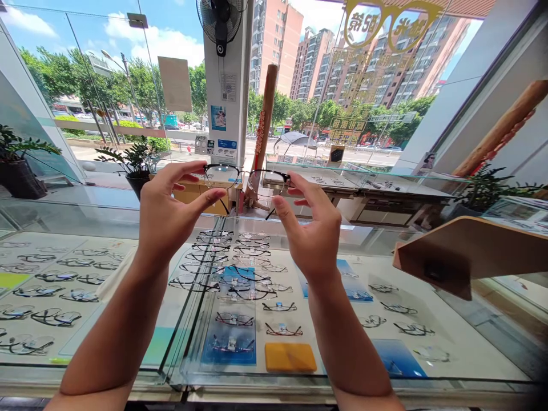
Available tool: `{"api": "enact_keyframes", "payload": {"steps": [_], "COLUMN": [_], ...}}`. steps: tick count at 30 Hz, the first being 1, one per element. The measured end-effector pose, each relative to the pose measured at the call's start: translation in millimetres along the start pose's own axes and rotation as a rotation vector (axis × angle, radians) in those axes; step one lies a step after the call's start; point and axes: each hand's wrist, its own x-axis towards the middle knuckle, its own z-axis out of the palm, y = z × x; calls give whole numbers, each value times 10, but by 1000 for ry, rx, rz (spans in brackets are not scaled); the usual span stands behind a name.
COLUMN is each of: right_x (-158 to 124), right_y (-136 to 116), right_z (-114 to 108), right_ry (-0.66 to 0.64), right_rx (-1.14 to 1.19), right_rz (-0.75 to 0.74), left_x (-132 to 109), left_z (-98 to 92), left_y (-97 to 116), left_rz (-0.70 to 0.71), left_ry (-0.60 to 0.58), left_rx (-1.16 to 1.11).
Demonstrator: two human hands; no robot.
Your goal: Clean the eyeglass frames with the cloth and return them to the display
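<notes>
Held up in front of me above the glass counter is a pair of eyeglasses (268,172) with dark upper rims and clear lenses. My left hand (169,211) pinches its left end between thumb and fingers. At the right end, my right hand (310,228) has its thumb and fingers closed on the frame in the same way. The temples point back toward me, their dark tips showing below the lenses. Beneath both forearms, many more eyeglasses (234,319) lie in rows inside the display case.
The glass display counter (175,342) spans the front. In it lies a yellow case (290,357) near blue cards. A brown wooden board (471,251) juts in at right. Beyond stand a potted plant (136,165), a wooden post (266,114), a second counter (385,200) and a wall fan (220,23).
</notes>
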Motion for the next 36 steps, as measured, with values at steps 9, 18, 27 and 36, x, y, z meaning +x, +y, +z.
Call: {"api": "enact_keyframes", "payload": {"steps": [9, 18, 27, 36], "right_x": [28, 17, 19, 17], "right_y": [93, 137, 162, 189], "right_z": [32, 56, 75, 87], "right_ry": [-61, -70, -66, -80], "right_rx": [102, 119, 123, 138], "right_rz": [124, 152, 143, 163], "left_x": [-112, -146, -163, -185], "left_z": [74, 115, 127, 137], "left_y": [152, 191, 208, 237], "left_rz": [88, 112, 117, 99], "left_ry": [98, 123, 121, 114], "left_rx": [63, 58, 57, 29]}}
